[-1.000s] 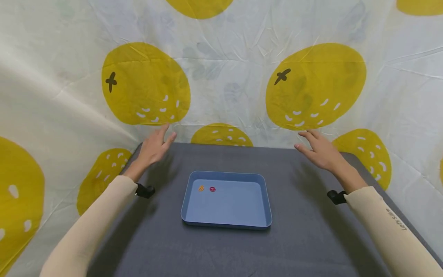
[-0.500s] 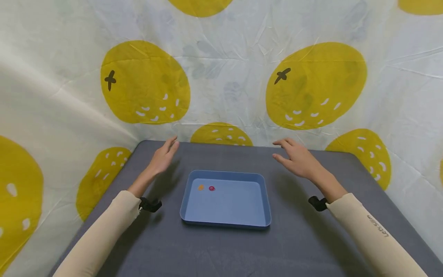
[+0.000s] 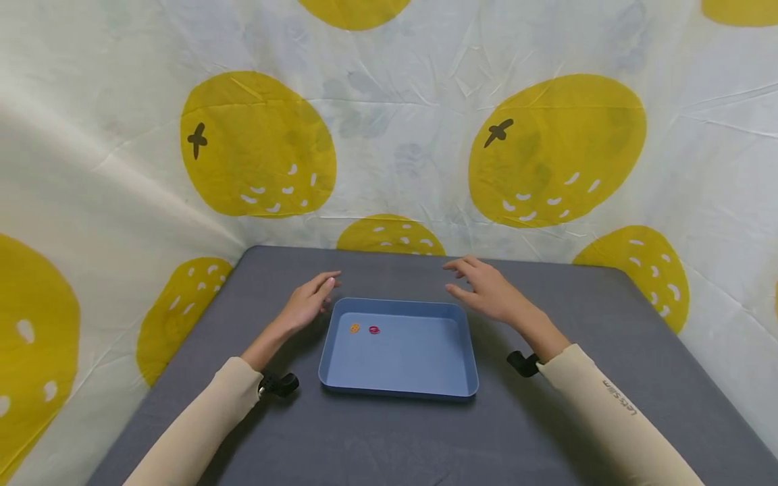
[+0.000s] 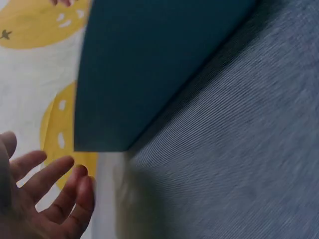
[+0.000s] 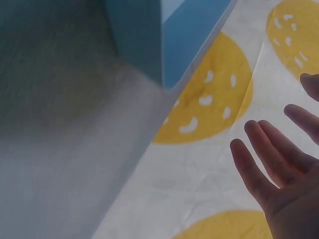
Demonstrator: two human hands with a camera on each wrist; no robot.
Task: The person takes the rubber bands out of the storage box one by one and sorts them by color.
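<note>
A shallow blue tray (image 3: 398, 364) lies on the grey table. Toward its far left inside are a small orange looped item (image 3: 355, 329) and a small red looped item (image 3: 374, 330), which look like bands or ties. My left hand (image 3: 306, 302) hovers by the tray's far left corner, fingers relaxed and holding nothing. On the other side, my right hand (image 3: 486, 290) is above the far right corner, its fingers spread and bare. Both wrist views show loosely extended fingers near the tray's outer wall (image 4: 149, 74).
Grey cloth (image 3: 389, 439) covers the table around the tray. Behind it and at the sides hangs a white curtain (image 3: 401, 155) with large yellow fruit prints. A black wrist camera (image 3: 281, 385) is strapped at the left cuff, another (image 3: 523, 364) at the right.
Both hands have come inward and lower toward the tray, the left moving right and the right moving left. The tray and the small items have stayed in place.
</note>
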